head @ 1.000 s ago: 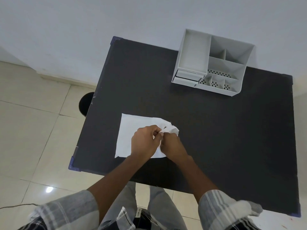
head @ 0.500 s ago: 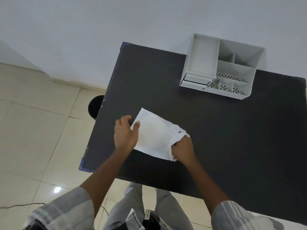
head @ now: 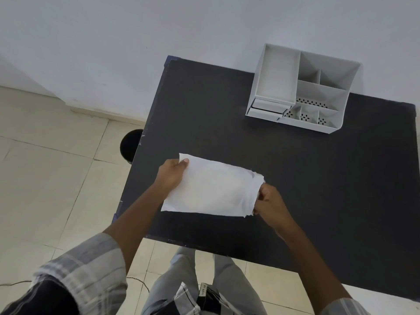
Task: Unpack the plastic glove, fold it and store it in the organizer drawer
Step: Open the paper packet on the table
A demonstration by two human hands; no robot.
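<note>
A white paper packet (head: 211, 189) of the plastic glove lies stretched across the front left of the black table (head: 306, 178). My left hand (head: 171, 176) grips its far left corner, thumb on top. My right hand (head: 269, 201) pinches the torn, crumpled right end of the packet. The glove itself does not show. The grey desk organizer (head: 302, 87) stands at the back of the table, with its small drawers (head: 267, 110) at the front left, pushed in.
A black round bin (head: 130, 145) stands on the tiled floor beside the table's left edge. The table's front edge runs just below the packet. A white wall rises behind the table. My legs show under the front edge.
My hands have moved apart: the left went from the torn end to the packet's far left corner, the right stayed on the torn end. The packet now lies stretched out lengthwise between them.
</note>
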